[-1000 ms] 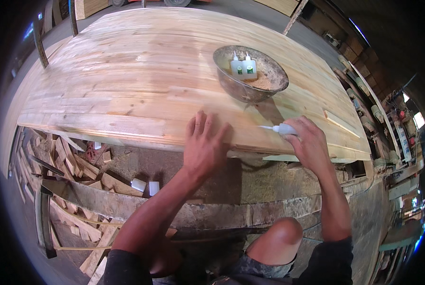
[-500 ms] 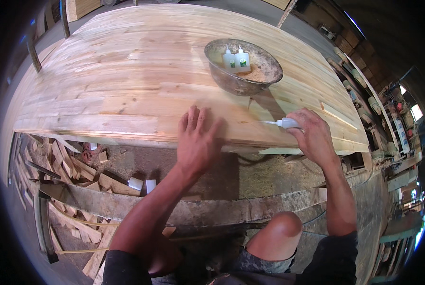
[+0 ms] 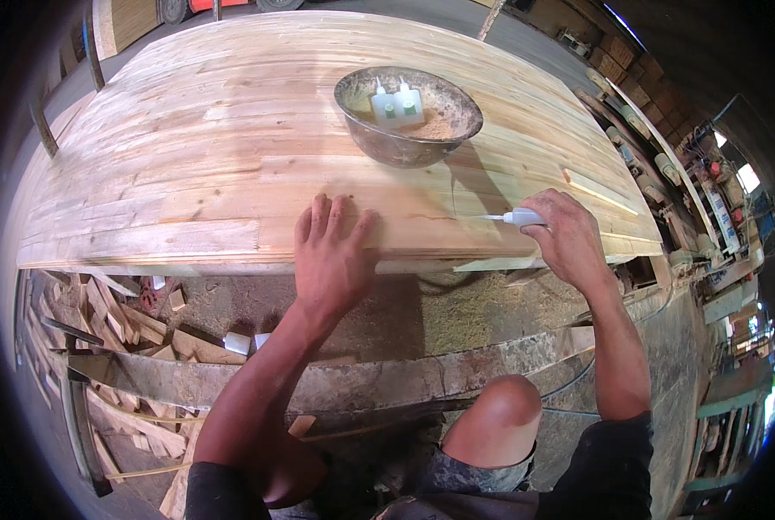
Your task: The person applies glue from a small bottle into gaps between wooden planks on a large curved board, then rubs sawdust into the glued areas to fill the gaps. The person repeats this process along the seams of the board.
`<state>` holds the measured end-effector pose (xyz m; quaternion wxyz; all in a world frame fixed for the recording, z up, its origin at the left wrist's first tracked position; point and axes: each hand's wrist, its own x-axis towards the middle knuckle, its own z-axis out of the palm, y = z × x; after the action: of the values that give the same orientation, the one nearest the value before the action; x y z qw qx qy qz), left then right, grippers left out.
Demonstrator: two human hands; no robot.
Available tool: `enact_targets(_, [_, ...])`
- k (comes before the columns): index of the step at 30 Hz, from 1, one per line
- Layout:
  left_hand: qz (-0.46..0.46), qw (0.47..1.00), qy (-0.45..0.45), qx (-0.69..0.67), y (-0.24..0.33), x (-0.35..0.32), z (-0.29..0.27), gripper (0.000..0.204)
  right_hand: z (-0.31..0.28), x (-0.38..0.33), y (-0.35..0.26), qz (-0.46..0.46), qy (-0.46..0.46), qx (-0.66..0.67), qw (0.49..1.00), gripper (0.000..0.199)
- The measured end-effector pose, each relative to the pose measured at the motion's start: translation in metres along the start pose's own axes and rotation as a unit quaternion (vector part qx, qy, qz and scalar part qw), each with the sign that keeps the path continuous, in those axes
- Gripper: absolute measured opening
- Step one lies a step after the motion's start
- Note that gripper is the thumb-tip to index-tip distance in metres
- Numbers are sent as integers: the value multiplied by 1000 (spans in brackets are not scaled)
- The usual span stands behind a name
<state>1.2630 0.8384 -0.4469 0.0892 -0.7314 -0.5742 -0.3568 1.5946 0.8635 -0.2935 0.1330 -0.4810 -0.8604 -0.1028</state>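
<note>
A large wooden panel [image 3: 171, 156], made of many joined strips, lies before me. My left hand [image 3: 335, 251] rests flat on its near edge, fingers stretched out and holding nothing. My right hand [image 3: 565, 234] is wrapped round a small white glue bottle [image 3: 522, 217]. The bottle's thin nozzle points left, just over the panel, near a dark line in the wood. Beyond my hands stands a worn metal bowl [image 3: 396, 152] with two more white bottles [image 3: 397, 107] and sawdust [image 3: 439, 126] inside.
A loose thin wood strip [image 3: 602, 191] lies on the panel's right part. Below the near edge runs a beam [image 3: 457, 376]. Wood offcuts [image 3: 145, 325] and a white bottle [image 3: 236, 343] lie at the lower left. Metal posts [image 3: 93, 56] rise at the far left.
The bowl and panel now appear farther left in the view. My right hand still grips the bottle, whose nozzle remains close to the wood. My left hand stays on the panel.
</note>
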Motion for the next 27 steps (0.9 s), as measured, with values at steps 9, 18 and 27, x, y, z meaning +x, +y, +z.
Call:
enact_targets(9, [6, 1000, 9, 12, 2, 0, 0, 54, -5, -14, 20, 28, 6, -5, 1000, 26])
enact_targets(18, [13, 1000, 5, 12, 1, 0, 1, 53, -5, -23, 37, 54, 1, -29, 998, 24])
enact_targets(27, [16, 1000, 4, 9, 2, 0, 1, 53, -10, -34, 54, 68, 3, -36, 997, 23])
